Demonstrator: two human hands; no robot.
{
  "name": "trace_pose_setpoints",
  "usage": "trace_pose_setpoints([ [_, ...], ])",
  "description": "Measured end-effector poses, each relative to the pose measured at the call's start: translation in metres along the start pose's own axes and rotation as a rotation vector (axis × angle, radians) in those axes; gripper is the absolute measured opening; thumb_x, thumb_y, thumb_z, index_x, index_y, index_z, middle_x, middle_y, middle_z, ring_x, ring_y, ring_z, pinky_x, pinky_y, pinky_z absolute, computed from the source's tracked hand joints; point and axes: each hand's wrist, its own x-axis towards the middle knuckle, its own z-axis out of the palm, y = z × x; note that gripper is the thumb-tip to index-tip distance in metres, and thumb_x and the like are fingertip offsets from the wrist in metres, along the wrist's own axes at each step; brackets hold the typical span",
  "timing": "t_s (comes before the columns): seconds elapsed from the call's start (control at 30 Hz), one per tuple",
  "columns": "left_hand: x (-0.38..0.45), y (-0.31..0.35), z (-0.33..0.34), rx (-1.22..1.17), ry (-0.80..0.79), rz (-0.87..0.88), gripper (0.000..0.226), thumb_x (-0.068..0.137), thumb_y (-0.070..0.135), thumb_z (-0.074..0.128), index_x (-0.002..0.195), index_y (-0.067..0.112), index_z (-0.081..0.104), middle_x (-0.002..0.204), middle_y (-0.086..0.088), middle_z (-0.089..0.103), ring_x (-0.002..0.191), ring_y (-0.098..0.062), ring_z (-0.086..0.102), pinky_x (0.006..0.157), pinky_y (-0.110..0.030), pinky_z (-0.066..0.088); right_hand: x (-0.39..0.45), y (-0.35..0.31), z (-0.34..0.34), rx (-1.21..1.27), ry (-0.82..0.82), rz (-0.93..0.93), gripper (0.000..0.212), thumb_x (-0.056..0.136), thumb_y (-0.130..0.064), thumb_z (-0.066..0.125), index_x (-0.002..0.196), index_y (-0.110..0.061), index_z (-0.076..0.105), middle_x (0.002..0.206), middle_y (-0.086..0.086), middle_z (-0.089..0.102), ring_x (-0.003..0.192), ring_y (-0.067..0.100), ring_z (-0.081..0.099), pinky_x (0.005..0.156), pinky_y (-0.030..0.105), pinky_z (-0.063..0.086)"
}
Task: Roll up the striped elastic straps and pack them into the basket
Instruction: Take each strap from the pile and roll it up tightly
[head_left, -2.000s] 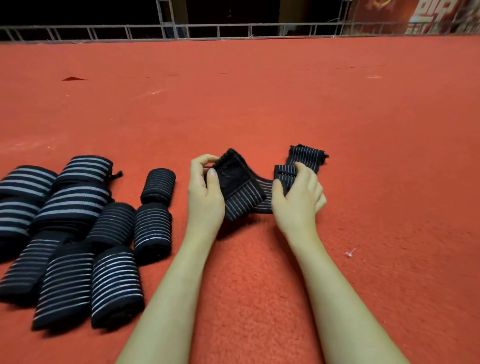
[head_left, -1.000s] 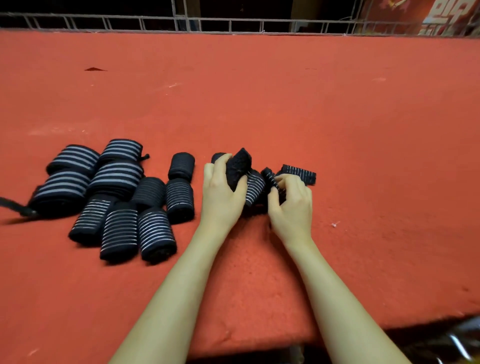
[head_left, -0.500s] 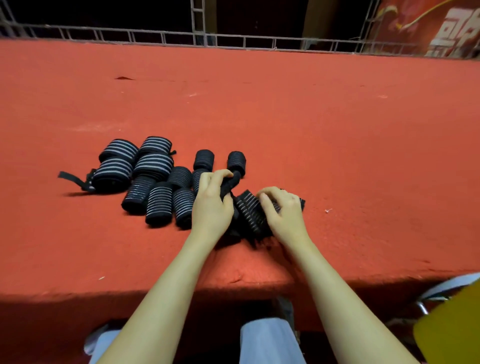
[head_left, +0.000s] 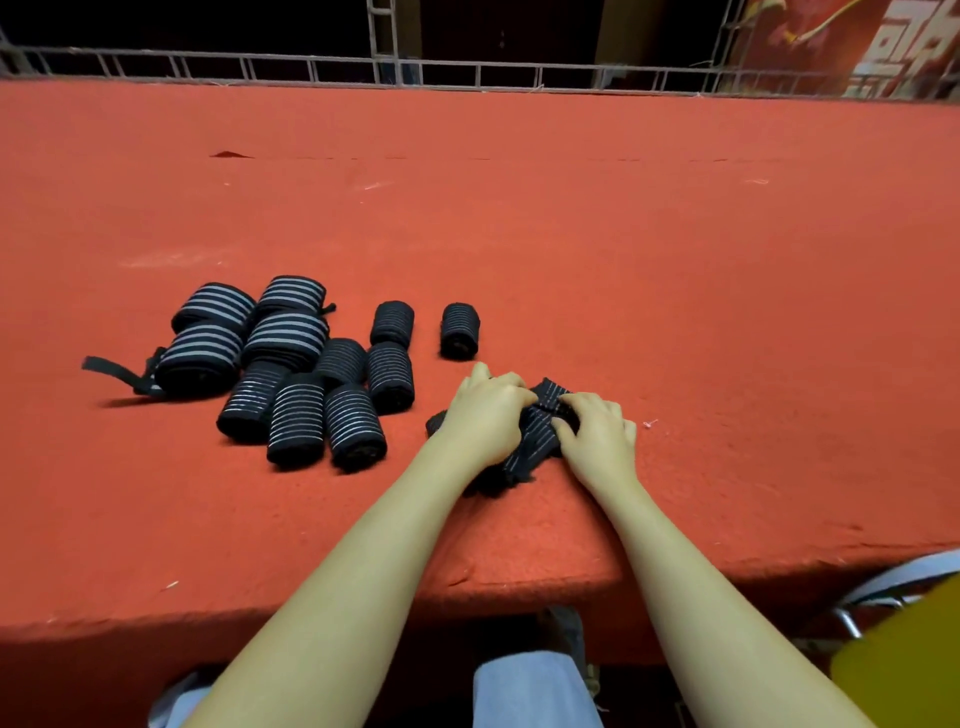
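A black elastic strap with thin white stripes (head_left: 530, 447) lies partly rolled on the red felt table (head_left: 571, 249), near its front edge. My left hand (head_left: 485, 410) and my right hand (head_left: 597, 431) both grip it with curled fingers, covering most of the roll. To the left sits a cluster of several rolled striped straps (head_left: 291, 364). One more small rolled strap (head_left: 459, 330) stands alone just beyond my left hand. No basket is in view.
A loose black strap tail (head_left: 111, 370) sticks out left of the cluster. A metal railing (head_left: 467, 73) runs along the table's far edge. A yellow object (head_left: 904, 660) and a metal chair frame (head_left: 883, 582) sit below the front edge at right.
The strap, spread out flat between my hands two seconds ago, is now bunched into a roll under both hands. The view has pulled back and tilted down, showing the table's front edge.
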Motion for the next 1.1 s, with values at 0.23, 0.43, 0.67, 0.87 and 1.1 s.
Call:
trace_pose_setpoints([
  [0.23,0.011,0.019,0.025,0.156,-0.159,-0.059,0.034,0.093,0.014,0.041,0.118,0.024,0.062,0.126,0.005,0.058,0.110,-0.028,0.039,0.086,-0.035,0.030,0.014,0.007,0.004,0.079,0.108,-0.005,0.022,0.098,-0.025,0.048,0.105,-0.016,0.067,0.110,0.000,0.063,0.107,0.025,0.048,0.085,0.036,0.032],
  [0.43,0.019,0.016,0.018,0.024,-0.231,-0.122,0.054,0.089,0.002,0.038,0.131,0.031,0.054,0.128,0.000,0.059,0.114,-0.028,0.039,0.094,-0.035,0.031,0.008,0.000,-0.009,0.468,0.317,0.234,0.024,0.100,-0.015,0.040,0.105,0.000,0.057,0.105,0.022,0.062,0.102,0.039,0.056,0.089,0.047,0.044],
  [0.67,0.013,0.019,0.015,-0.022,-0.229,-0.146,0.057,0.088,-0.002,0.036,0.134,0.029,0.052,0.127,-0.004,0.057,0.114,-0.028,0.037,0.097,-0.035,0.030,-0.004,-0.003,-0.009,0.534,0.321,0.069,0.023,0.098,-0.010,0.038,0.112,-0.004,0.055,0.108,0.018,0.060,0.105,0.037,0.055,0.092,0.048,0.043],
  [0.87,0.004,0.016,0.010,0.007,-0.151,-0.116,0.056,0.085,-0.003,0.038,0.128,0.026,0.057,0.128,0.002,0.058,0.110,-0.028,0.038,0.088,-0.035,0.029,-0.014,-0.003,-0.009,0.519,0.400,-0.094,0.025,0.091,-0.009,0.035,0.102,-0.003,0.057,0.096,0.004,0.055,0.096,0.028,0.055,0.088,0.039,0.044],
  [1.1,-0.012,-0.006,-0.014,-0.198,0.061,-0.164,0.060,0.079,-0.010,0.038,0.130,0.017,0.055,0.130,-0.003,0.054,0.117,-0.030,0.042,0.100,-0.036,0.034,-0.021,-0.011,-0.026,0.503,0.377,-0.158,0.014,0.093,-0.008,0.055,0.105,0.000,0.057,0.103,0.010,0.059,0.098,0.024,0.055,0.085,0.015,0.032],
])
